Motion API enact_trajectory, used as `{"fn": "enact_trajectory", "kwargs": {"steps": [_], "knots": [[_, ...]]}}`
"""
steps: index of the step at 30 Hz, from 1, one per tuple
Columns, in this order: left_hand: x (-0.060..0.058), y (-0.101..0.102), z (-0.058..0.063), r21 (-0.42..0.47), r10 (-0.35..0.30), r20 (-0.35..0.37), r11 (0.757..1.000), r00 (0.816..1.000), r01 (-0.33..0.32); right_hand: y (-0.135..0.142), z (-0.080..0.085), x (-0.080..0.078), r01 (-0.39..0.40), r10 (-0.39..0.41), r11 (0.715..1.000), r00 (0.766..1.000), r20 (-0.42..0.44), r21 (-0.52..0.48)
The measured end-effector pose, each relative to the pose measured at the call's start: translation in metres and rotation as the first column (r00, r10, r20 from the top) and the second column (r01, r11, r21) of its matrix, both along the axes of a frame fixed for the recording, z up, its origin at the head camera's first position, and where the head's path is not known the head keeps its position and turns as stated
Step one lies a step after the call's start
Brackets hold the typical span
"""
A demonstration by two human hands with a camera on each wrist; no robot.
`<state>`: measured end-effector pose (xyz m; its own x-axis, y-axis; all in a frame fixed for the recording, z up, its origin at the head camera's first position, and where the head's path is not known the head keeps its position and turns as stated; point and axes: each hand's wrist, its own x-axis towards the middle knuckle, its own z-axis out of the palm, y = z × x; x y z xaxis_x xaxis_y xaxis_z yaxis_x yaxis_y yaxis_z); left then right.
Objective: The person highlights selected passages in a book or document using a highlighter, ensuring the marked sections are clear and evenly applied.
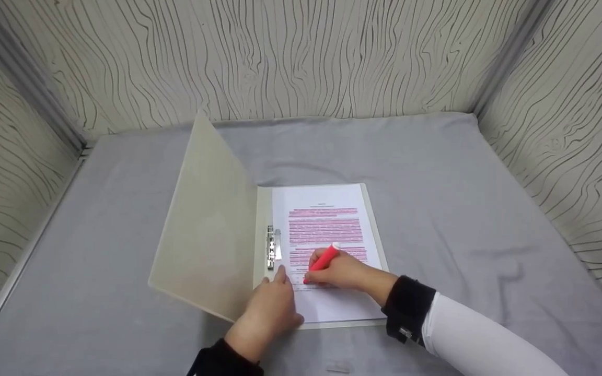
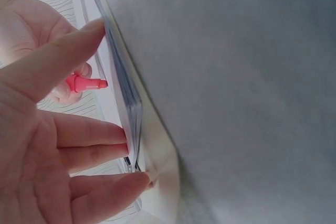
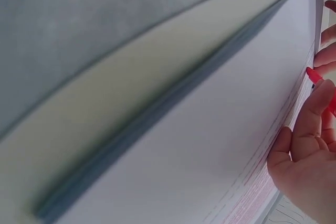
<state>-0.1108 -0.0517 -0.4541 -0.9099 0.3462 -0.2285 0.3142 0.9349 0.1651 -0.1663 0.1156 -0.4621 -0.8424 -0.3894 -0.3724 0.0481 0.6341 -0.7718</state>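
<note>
Right hand (image 1: 345,271) has its fingers curled in a writing grip around a pinkish-red highlighter (image 1: 324,258), with the tip down at the lower lines of a printed page (image 1: 332,308). The pen's long axis runs on a slant: coloured tip aimed down and left, toward the person, and the white back end sticking up to the right, away from them. Left hand (image 1: 272,303) is pretty much open, fingers mostly straight, resting at the page's lower left, not gripping anything as far as I can see. Count-wise it's one highlighter, one off-white binder (image 1: 204,224) with its cover standing half up on the left, one metal clip (image 1: 271,248) and two black wristbands (image 1: 409,308). There's a stack of sheets under the top one, but I can't tell how many. Three big blocks of text are marked pink. It all sits on a slightly wrinkled grey tablecloth (image 1: 463,219), with wavy woodgrain-pattern walls (image 1: 280,62) on three sides and two grey corner posts (image 1: 510,57).
</note>
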Motion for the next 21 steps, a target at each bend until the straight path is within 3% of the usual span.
{"fn": "enact_trajectory", "kwargs": {"steps": [11,21], "knots": [[0.0012,-0.0004,-0.0005,0.017,0.012,-0.029,1.000,0.999,-0.012,-0.0024,0.0019,-0.0003,-0.004,0.005,1.000,0.999,-0.040,0.023],[0.0009,-0.0002,0.0000,0.010,0.013,-0.020,1.000,1.000,-0.013,-0.0004,0.0005,0.0005,0.012,-0.011,1.000,1.000,-0.015,0.021]]}}
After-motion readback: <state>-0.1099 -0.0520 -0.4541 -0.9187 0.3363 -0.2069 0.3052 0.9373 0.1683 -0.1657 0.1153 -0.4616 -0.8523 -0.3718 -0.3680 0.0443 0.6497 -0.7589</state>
